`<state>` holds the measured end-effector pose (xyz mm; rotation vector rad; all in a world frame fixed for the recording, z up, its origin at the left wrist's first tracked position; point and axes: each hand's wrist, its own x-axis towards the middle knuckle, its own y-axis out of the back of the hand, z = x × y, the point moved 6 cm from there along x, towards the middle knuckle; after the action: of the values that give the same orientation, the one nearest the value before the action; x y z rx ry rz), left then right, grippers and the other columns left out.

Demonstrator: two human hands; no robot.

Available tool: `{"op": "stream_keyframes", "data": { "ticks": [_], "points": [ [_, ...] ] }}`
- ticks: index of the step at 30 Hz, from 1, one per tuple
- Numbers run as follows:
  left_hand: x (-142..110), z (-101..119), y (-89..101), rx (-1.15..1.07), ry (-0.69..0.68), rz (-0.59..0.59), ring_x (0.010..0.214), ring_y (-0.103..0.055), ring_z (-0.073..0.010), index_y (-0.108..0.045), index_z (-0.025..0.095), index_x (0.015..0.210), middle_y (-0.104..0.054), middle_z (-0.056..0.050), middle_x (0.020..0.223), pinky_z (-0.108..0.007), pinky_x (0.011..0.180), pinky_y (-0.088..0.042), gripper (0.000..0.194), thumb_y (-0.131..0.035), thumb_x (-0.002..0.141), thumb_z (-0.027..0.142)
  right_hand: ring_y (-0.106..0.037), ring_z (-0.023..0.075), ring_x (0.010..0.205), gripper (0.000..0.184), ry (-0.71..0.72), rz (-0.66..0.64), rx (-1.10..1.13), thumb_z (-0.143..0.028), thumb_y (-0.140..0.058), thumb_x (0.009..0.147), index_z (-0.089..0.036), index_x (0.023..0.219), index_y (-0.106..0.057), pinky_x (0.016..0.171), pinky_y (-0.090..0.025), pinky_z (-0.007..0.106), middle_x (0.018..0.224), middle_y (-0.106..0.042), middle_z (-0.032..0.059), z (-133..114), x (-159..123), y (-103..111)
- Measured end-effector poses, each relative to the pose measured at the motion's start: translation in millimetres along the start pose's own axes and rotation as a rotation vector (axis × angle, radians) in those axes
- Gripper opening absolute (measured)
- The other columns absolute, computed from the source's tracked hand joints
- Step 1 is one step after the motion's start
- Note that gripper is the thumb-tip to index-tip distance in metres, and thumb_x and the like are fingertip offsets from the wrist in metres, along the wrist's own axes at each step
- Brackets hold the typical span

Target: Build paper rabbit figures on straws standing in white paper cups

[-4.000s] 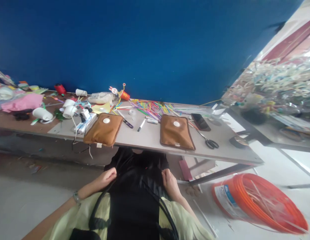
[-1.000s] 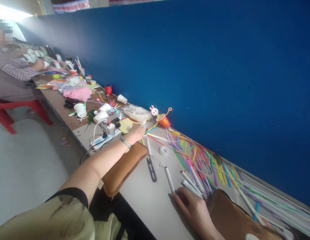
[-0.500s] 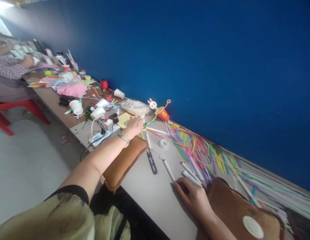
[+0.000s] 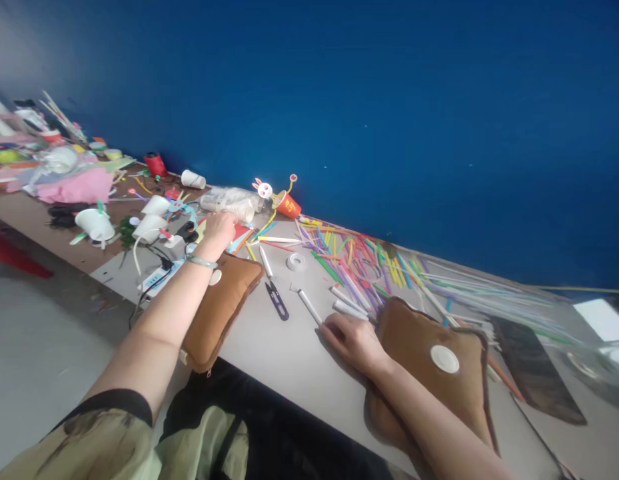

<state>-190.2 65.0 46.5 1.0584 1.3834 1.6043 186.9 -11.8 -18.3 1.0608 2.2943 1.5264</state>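
My left hand (image 4: 220,233), with a bangle on the wrist, reaches over red and yellow paper (image 4: 238,235) beside a plastic-wrapped stack of paper cups (image 4: 242,208). Its fingers point down and blur, so their grip is hidden. My right hand (image 4: 354,341) rests on the table with curled fingers. A slim white pen-like stick (image 4: 309,307) meets its fingertips; I cannot tell whether they grip it. Just behind that hand lie white pens (image 4: 348,308). Dark thread snips (image 4: 276,300), a tape roll (image 4: 295,262) and another white pen (image 4: 266,261) lie between my hands.
Brown cushions lie under my left forearm (image 4: 224,310) and by my right arm (image 4: 436,353). Coloured straws (image 4: 362,263) line the wall. A red cup with a rabbit figure (image 4: 288,205) stands behind. Left are a power strip (image 4: 162,279), white cups (image 4: 95,225) and pink cloth-like material (image 4: 76,185).
The view has swung right, showing a dark slab and white card at the right. Red paper now shows beside my left hand, where yellow paper lay. My right hand keeps its place.
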Motion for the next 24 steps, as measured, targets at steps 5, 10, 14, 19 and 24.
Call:
{"op": "stream_keyframes", "data": {
  "ticks": [5, 10, 14, 19, 24],
  "points": [
    [0.5, 7.3, -19.9, 0.066, -0.141, -0.084, 0.114, -0.064, -0.0353, -0.081, 0.014, 0.095, -0.066, -0.018, 0.128, -0.048, 0.111, -0.039, 0.025, -0.061, 0.088, 0.027, -0.057, 0.0149, 0.059, 0.031, 0.059, 0.049, 0.003, -0.033, -0.049, 0.102, -0.019, 0.079, -0.064, 0.059, -0.038, 0.027, 0.066, -0.065, 0.0034, -5.0, 0.1, 3.3],
    [0.8, 8.4, -27.5, 0.143, -0.166, -0.137, 0.118, -0.060, -0.0383, -0.079, 0.013, 0.098, -0.063, -0.021, 0.132, -0.050, 0.109, -0.040, 0.032, -0.077, 0.078, 0.039, -0.057, 0.0147, 0.059, 0.028, 0.067, 0.052, 0.008, -0.031, -0.051, 0.102, -0.020, 0.080, -0.064, 0.058, -0.038, 0.027, 0.067, -0.065, 0.0029, -6.5, -0.3, 4.3],
    [-0.7, 6.4, -29.0, 0.163, -0.172, -0.148, 0.122, -0.058, -0.0378, -0.081, 0.014, 0.100, -0.064, -0.022, 0.131, -0.050, 0.109, -0.039, 0.037, -0.063, 0.092, 0.045, -0.058, 0.0143, 0.059, 0.028, 0.085, 0.058, 0.002, -0.030, -0.052, 0.102, -0.019, 0.080, -0.064, 0.059, -0.039, 0.027, 0.068, -0.066, 0.0029, -6.9, -0.9, 4.4],
    [-3.0, 6.6, -29.3, 0.203, -0.194, -0.108, 0.127, -0.057, -0.0406, -0.079, 0.011, 0.114, -0.063, -0.023, 0.133, -0.054, 0.114, -0.034, 0.045, -0.065, 0.089, 0.046, -0.056, 0.0134, 0.058, 0.027, 0.095, 0.063, 0.008, -0.031, -0.052, 0.103, -0.019, 0.081, -0.064, 0.058, -0.038, 0.026, 0.066, -0.063, 0.0016, -6.2, -1.5, 4.1],
    [-5.9, 8.5, -27.2, 0.217, -0.203, -0.120, 0.127, -0.058, -0.0402, -0.077, 0.011, 0.118, -0.064, -0.023, 0.132, -0.053, 0.115, -0.034, 0.046, -0.067, 0.086, 0.043, -0.057, 0.0137, 0.059, 0.025, 0.104, 0.065, 0.006, -0.029, -0.052, 0.103, -0.019, 0.083, -0.064, 0.058, -0.038, 0.026, 0.068, -0.065, 0.0024, -6.9, -1.2, 4.8]
  ]
}}
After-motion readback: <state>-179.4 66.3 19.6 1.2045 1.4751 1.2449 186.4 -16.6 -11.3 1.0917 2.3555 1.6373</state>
